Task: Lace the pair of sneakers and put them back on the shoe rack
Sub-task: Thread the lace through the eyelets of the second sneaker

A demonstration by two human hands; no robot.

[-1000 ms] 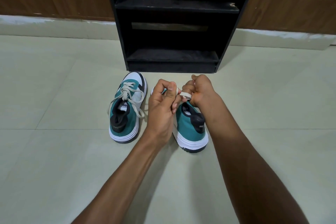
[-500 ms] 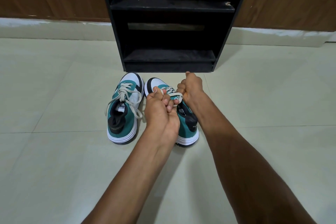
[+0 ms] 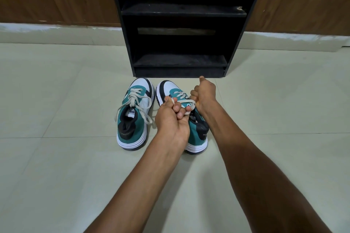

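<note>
Two teal, white and black sneakers stand side by side on the floor, toes toward the black shoe rack (image 3: 178,63). The left sneaker (image 3: 133,119) has its beige lace tied in a loose bow. Over the right sneaker (image 3: 197,136), my left hand (image 3: 171,117) is closed on a beige lace (image 3: 184,102) looped across its fingers. My right hand (image 3: 203,93) is fisted just beyond it, gripping the other end of the same lace. Both hands hide the middle of that shoe.
The rack has a low shelf and an upper shelf (image 3: 183,10), both bare, right behind the shoes. Pale floor tiles (image 3: 56,157) spread to both sides. A wooden wall with a white skirting (image 3: 47,30) runs behind the rack.
Both hands have dropped lower and moved forward over the right sneaker, drawing the lace tighter. Its white and black toe now shows. The left sneaker has not moved.
</note>
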